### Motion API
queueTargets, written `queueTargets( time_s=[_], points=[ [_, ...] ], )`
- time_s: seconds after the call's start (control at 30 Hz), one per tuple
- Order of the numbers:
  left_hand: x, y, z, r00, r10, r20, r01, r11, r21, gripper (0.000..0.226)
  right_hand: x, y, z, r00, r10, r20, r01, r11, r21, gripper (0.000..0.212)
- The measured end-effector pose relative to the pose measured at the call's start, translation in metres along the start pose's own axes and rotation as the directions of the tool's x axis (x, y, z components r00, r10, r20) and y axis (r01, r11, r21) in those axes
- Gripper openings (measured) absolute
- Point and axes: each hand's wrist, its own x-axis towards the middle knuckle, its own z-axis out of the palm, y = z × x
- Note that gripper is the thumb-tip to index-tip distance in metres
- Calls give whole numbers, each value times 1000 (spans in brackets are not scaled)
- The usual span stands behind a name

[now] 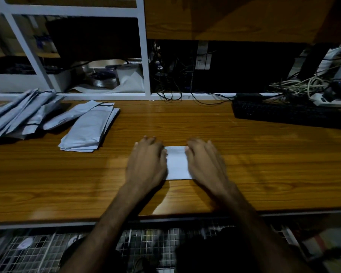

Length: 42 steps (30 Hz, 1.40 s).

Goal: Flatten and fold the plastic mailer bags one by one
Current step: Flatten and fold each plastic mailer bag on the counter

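Mailer bag (177,163) flat between left hand (147,161), right hand (206,164), both pressing

Wood-grain tabletop (185,119) with a black keyboard (287,113) at the far right. Tangle of cables (295,85) behind it, white shelf frame (144,56) at the back.

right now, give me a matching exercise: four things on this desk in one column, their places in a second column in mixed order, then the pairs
Things:
1. mailer
2. folded stack
3. loose pile
4. keyboard

Places:
A. far right of the desk, by the cables
B. far left edge of the desk
C. under both flat hands, left hand and right hand, mid desk
D. left of the hands, right of the loose pile

Pairs: 1-C, 2-D, 3-B, 4-A
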Motion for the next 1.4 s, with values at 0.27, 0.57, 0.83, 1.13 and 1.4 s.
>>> queueTargets(
  time_s=[0.27, 0.57, 0.83, 1.13, 1.4],
  points=[
    [-13, 7, 28, 982, 138, 130, -152, 982, 109, 72, -17, -13, 22, 977, -167, 134, 176, 983, -59, 70],
    [-18, 3, 28, 973, 69, 218, -134, 944, 302, 82, -20, -10, 16, 975, -94, 203, 132, 974, -183, 76],
    [-17, -1, 27, 966, -32, 256, -59, 938, 341, 74, -19, 5, 0, 965, 19, 263, 35, 979, -200, 54],
    [-22, -24, 14, 963, -114, 244, 41, 957, 286, 61, -25, 25, -3, 965, 104, 242, -68, 986, -153, 54],
    [-27, -40, 4, 956, -169, 238, 101, 957, 273, 61, -27, 36, -5, 959, 162, 233, -124, 977, -171, 54]
  ],
)
